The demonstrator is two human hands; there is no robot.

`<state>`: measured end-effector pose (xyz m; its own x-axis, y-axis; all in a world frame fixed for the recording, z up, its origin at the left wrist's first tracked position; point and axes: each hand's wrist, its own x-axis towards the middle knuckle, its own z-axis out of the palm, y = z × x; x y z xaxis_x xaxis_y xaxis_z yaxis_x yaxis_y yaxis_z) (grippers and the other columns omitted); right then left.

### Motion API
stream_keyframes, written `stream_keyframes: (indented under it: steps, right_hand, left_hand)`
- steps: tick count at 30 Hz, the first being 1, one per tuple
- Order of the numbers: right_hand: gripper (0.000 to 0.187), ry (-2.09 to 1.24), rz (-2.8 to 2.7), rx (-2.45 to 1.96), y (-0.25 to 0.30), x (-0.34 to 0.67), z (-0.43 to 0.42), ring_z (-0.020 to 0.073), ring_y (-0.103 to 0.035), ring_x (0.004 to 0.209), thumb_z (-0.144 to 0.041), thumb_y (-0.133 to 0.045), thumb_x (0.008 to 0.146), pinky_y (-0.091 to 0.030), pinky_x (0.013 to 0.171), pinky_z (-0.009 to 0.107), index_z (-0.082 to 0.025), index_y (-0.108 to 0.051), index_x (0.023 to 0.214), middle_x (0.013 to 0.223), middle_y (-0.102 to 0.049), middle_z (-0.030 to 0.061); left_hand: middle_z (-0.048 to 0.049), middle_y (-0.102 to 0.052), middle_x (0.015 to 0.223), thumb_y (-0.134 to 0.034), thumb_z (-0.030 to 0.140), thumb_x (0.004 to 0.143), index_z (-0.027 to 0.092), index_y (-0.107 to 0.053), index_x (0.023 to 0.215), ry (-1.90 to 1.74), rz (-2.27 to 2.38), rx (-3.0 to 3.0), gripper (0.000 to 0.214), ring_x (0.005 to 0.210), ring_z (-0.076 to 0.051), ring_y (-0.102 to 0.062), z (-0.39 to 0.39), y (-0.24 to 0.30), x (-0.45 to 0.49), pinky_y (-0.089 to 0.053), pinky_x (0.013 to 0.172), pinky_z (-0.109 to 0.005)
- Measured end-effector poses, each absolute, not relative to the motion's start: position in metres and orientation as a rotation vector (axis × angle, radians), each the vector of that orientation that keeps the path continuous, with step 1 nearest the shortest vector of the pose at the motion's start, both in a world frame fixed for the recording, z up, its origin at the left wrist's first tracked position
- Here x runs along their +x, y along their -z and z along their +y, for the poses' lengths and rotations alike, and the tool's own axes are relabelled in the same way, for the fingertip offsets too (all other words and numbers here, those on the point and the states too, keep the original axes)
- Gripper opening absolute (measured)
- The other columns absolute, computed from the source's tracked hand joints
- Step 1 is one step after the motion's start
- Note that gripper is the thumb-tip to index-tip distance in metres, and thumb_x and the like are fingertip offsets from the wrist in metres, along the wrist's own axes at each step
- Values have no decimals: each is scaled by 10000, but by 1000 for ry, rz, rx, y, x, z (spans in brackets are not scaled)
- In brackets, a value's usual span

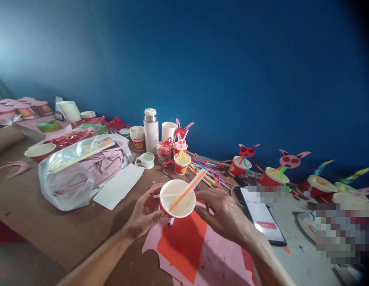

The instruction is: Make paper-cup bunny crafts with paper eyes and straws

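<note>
My left hand point(145, 214) is closed around the left side of a red paper cup point(163, 211), with the thumb on its front. The cup's white inside is tipped up toward me. An orange-striped straw point(187, 191) leans in it and sticks out past the upper right rim. A thin pale stick runs across the inside and pokes out through the left wall. My right hand point(224, 210) is closed at the cup's right side, fingertips against it and partly hidden. Orange paper point(184, 246) and pink paper point(223, 254) lie under the hands, with a pen point(171, 222) partly behind the cup.
Paper-cup figures with eared heads point(246, 152) stand along the wall. Colourful straws point(214, 171), a flask point(150, 131) and a mug point(145, 160) are behind the cup. A plastic bag point(65, 194) lies left; a phone point(262, 216) lies right. Another person's arm point(7, 140) shows far left.
</note>
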<state>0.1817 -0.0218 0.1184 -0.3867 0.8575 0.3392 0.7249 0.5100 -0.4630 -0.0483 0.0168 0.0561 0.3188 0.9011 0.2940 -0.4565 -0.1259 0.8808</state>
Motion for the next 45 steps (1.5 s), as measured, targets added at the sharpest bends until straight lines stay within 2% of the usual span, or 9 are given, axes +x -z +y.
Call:
stream_keyframes:
  steps: [3,8,11,15,19,22,28,36,45]
  right_hand:
    - [215,-395,-2091,-1324,-124,185,-26,215,-590,1019,-295,-547,881,-412,877,344,-234,-628,1070,1082,-670,43]
    - [197,-687,-1813,-1372,-125,178,-30,147,-575,716,-357,-487,916,-422,614,254,-216,-623,937,831,-643,8]
    - [239,-808,-1608,-1322,-117,171,-27,131,-535,639,-405,-527,889,-399,553,235,-189,-630,892,719,-601,-2]
    - [226,-791,-1504,-1306,-112,166,-24,141,-539,650,-365,-562,861,-431,590,248,-173,-645,776,681,-587,5]
    - [165,-704,-1626,-1250,-116,163,-26,182,-569,816,-318,-587,844,-458,732,298,-199,-677,776,837,-617,33]
    - [128,-717,-1687,-1253,-116,162,-28,189,-564,914,-295,-591,845,-443,792,313,-228,-691,802,953,-605,34]
    - [126,-750,-1679,-1252,-115,161,-29,182,-563,940,-286,-598,849,-435,808,314,-222,-680,780,999,-592,29]
    - [86,-567,-1807,-1196,-121,162,-33,181,-561,969,-268,-610,852,-447,826,330,-233,-687,839,1029,-596,25]
    - [115,-492,-1822,-1164,-117,159,-33,186,-572,926,-267,-586,868,-465,797,355,-224,-687,836,1011,-607,39]
  left_hand:
    - [-41,-645,1096,-824,195,610,281,-668,1093,-1231,448,1171,516,972,-181,-615,15,-56,-46,-503,814,-219]
    - [-50,-620,1116,-813,166,619,268,-668,1100,-1199,444,1218,513,1036,-208,-588,13,-59,-42,-485,848,-231]
    - [-72,-613,1142,-813,186,621,244,-673,1090,-1187,471,1247,493,1017,-222,-593,12,-59,-40,-486,851,-259]
    - [-105,-625,1120,-818,234,610,196,-677,1073,-1169,502,1292,486,997,-255,-591,10,-58,-40,-481,868,-325]
    - [-110,-650,1082,-812,199,608,181,-668,1065,-1126,537,1319,480,1029,-277,-586,9,-60,-40,-442,935,-389]
    - [-115,-669,1043,-804,169,613,170,-659,1052,-1073,557,1336,463,1087,-296,-565,9,-59,-39,-441,936,-390]
    - [-115,-628,1154,-801,197,625,181,-668,1033,-1071,537,1358,429,1089,-274,-562,9,-55,-39,-445,931,-358]
    - [-108,-623,1122,-797,173,614,193,-697,1038,-1064,516,1427,436,1095,-287,-553,9,-60,-37,-461,912,-336]
    - [-126,-645,1111,-812,169,559,168,-741,915,-1100,657,1493,363,1048,-308,-577,11,-55,-40,-479,894,-363]
